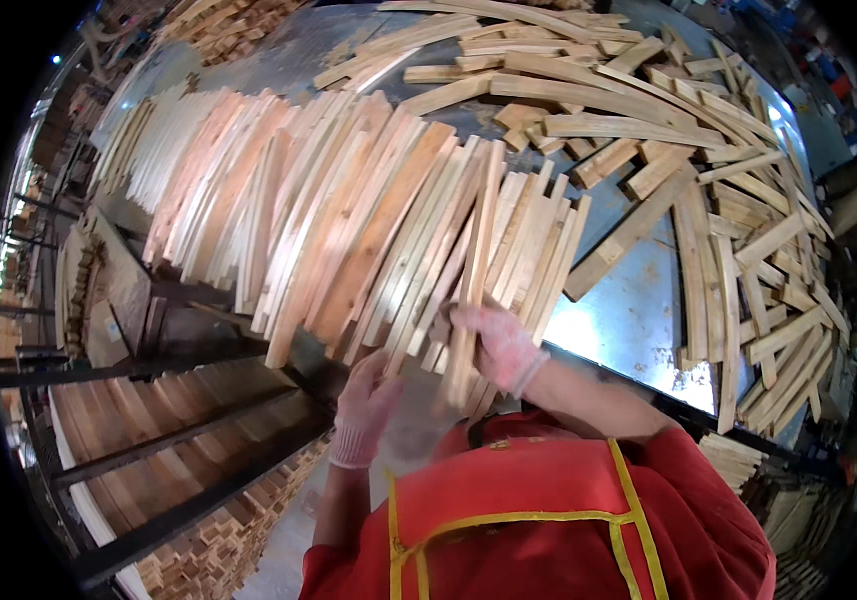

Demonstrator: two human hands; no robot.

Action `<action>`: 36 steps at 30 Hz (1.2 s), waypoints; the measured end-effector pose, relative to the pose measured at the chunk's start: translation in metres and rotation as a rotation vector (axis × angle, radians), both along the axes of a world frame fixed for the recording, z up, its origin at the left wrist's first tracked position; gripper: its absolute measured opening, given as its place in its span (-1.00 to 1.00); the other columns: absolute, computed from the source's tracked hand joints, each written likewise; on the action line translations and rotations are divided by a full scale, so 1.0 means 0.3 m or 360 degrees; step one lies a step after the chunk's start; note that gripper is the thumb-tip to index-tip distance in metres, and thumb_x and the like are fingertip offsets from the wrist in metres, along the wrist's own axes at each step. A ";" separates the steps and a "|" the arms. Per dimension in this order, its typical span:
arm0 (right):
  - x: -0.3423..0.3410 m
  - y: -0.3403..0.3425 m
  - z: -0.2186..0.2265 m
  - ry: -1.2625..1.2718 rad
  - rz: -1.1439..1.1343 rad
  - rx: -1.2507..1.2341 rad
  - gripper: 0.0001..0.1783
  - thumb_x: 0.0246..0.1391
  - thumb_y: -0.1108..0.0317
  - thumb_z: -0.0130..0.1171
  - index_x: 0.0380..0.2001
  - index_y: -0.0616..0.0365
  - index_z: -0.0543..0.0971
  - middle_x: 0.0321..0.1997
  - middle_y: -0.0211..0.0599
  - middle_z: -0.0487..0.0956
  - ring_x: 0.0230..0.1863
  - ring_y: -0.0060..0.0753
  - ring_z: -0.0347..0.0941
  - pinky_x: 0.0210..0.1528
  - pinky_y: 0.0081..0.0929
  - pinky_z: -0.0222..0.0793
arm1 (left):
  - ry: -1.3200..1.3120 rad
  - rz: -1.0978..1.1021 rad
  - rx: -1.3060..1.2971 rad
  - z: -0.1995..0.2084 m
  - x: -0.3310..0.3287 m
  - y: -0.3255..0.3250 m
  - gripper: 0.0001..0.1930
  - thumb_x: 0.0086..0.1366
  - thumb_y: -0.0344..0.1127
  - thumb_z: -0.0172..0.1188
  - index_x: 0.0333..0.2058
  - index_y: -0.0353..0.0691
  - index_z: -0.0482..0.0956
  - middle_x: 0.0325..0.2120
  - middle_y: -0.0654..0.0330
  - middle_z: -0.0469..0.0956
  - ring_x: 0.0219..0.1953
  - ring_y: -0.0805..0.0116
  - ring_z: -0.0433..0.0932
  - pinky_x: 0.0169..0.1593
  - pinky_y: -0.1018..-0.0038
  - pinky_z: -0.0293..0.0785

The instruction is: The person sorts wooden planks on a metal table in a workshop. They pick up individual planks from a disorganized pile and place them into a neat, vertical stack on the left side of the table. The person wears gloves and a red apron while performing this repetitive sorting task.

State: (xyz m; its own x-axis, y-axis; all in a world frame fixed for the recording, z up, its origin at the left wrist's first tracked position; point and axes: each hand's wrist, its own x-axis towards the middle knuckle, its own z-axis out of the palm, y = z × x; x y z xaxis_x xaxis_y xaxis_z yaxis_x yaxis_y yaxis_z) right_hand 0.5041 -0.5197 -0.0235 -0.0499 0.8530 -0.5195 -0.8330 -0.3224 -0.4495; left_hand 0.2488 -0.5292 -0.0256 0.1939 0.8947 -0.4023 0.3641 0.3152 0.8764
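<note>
A long row of narrow wooden strips (381, 235) lies side by side on the metal table, their near ends jutting past its edge. My right hand (505, 348), in a pale glove with a reddish palm, is closed around a wooden strip (482, 245) at the row's right end. This strip lies over its neighbours and its near end points down toward my body. Beside the strips' near ends is my left hand (365, 405), gloved the same way, its fingers raised and loosely apart. I see nothing held in it.
Loose wooden pieces (639, 105) are heaped across the far and right parts of the metal table (639, 290). A dark metal rack (189, 430) holding boards stands at lower left, with stacked wood (234, 530) below. A red apron (524, 490) with yellow trim covers my front.
</note>
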 end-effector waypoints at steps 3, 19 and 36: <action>0.124 -0.168 0.010 -0.0462 0.0078 -0.0056 -0.56 0.14 0.50 0.25 0.11 0.18 0.48 -0.12 -0.23 0.60 -0.16 -0.29 0.61 -0.08 -0.21 0.65 | 0.0332 -0.0182 0.0278 -0.162 -0.076 -0.096 -0.37 0.34 -0.21 0.40 0.31 -0.34 0.51 0.27 0.03 0.50 0.23 0.18 0.56 0.27 0.32 0.48; 1.001 -0.047 -0.321 -0.1411 -0.0626 -0.0708 -0.67 0.21 0.20 0.41 -0.08 0.13 0.59 -0.43 -0.50 0.50 -0.44 -0.53 0.42 -0.40 -0.39 0.34 | 0.0002 0.0479 -0.0561 -0.216 0.146 -0.166 -0.46 0.49 -0.05 0.29 0.22 -0.38 0.59 0.04 0.13 0.69 0.07 0.35 0.62 0.13 0.43 0.50; 0.556 -0.458 -0.393 -0.1484 -0.0091 -0.0412 -0.51 0.11 0.49 0.33 0.11 0.29 0.48 -0.08 -0.20 0.66 -0.11 -0.35 0.59 -0.07 -0.33 0.58 | 0.0429 0.0201 -0.0209 -0.379 0.025 -0.325 -0.40 0.42 -0.20 0.32 0.30 -0.44 0.43 0.18 0.04 0.58 0.15 0.25 0.60 0.23 0.36 0.50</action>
